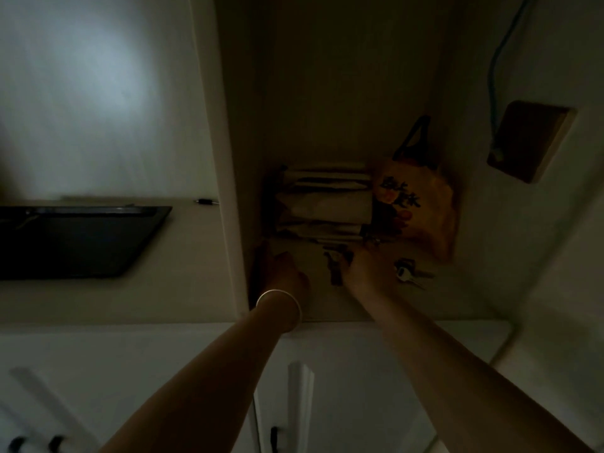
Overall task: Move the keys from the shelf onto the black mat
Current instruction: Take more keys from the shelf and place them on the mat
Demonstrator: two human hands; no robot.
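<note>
The scene is very dim. A silvery bunch of keys (409, 273) lies on the pale shelf (385, 308), just right of my right hand (366, 271). That hand's fingers curl onto a dark keychain (336, 266) lying in front of a stack of papers. My left hand (285, 275), with a bangle on its wrist, rests with curled fingers at the left end of the shelf beside a dark upright edge; what it holds, if anything, is hidden. The black mat (81, 243) lies on the counter to the far left, apart from both hands.
A stack of papers and envelopes (323, 204) and a yellow flowered bag (421, 204) fill the back of the shelf. A pen (206, 201) lies behind the mat. A wooden block (529, 142) with a blue cord hangs on the right wall. White cabinet doors (327, 387) are below.
</note>
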